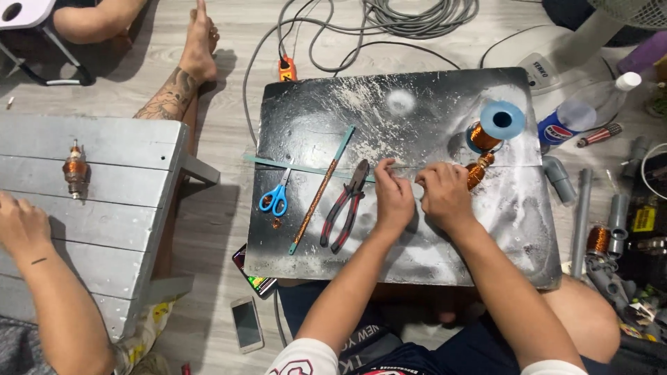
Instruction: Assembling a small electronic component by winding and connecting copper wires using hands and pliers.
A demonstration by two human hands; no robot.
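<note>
Copper-wound motor armature (478, 171) lies on the scuffed dark work board (417, 257), touching the far side of the right hand (445, 198), its shaft end poking out past the knuckles toward a spool of copper wire (483, 137) with a pale blue flange, which stands just beyond. The right hand is curled, fingers bunched around the near end of the armature, apparently to keep it from rolling on the flat board. The left hand (393, 198) sits right beside it, thumb and fingertips pinched together on something thin; it is too fine to make out, though it looks like a strand or a strip held taut between the two hands. The pinch suits fine work that a whole fist could not manage. To the left of the left hand, within easy reach, lie red-handled pliers (346, 206), then a long narrow teal strip wrapped in copper wire (321, 189), and further out blue-handled scissors (277, 196), all laid roughly parallel so that none covers another. The board rests across the person's lap, which brings the work close under the eyes. Well off to the left, another person's hand (24, 226) rests on a grey wooden bench (118, 201), where a second armature (75, 169) stands upright. A phone (246, 323) lies on the floor near the left forearm.
</note>
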